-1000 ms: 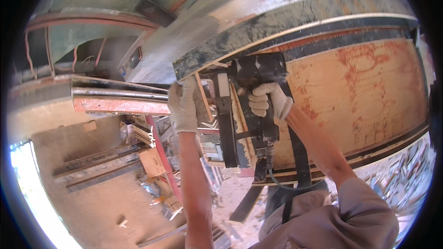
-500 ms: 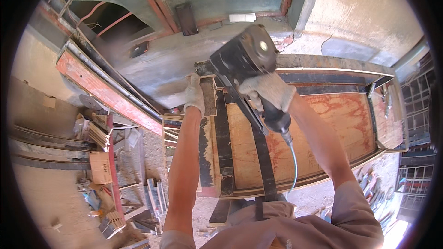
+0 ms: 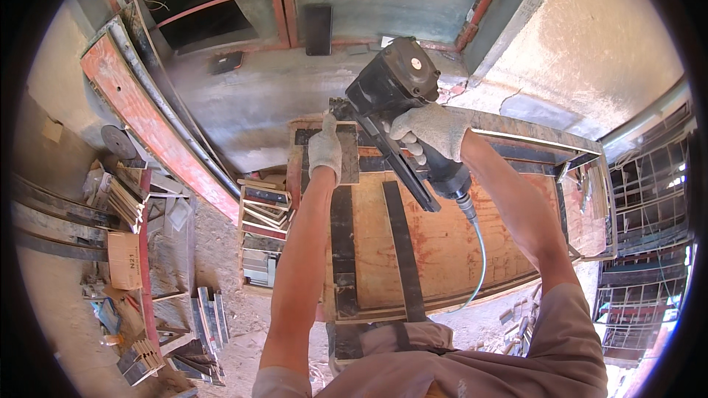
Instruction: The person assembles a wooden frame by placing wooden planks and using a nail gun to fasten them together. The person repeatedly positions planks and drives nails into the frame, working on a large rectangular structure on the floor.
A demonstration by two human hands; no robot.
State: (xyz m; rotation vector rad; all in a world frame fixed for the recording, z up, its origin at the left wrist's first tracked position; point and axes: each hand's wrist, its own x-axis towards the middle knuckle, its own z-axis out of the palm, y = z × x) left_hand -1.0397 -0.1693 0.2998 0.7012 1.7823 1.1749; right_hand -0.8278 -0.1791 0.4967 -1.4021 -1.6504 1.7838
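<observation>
My right hand, in a pale work glove, grips the handle of a black pneumatic nail gun. A thin light-blue air hose runs from the handle's lower end. The tool's nose points left, close to the fingertips of my gloved left hand. That hand is closed over a small dark wooden board at the far left of the workbench; the fingers' undersides are hidden. Beneath lies a reddish-brown plywood panel with dark strips across it.
A red-faced beam leans at the left. Wood offcuts are stacked beside the bench. A cardboard box stands at lower left. A black phone-like slab leans against the window at the back. Metal racking is at the right.
The view has shifted, so the bench sits further left. The nail gun's nose has come closer to my left hand, which stays on the small board. My right hand keeps its grip.
</observation>
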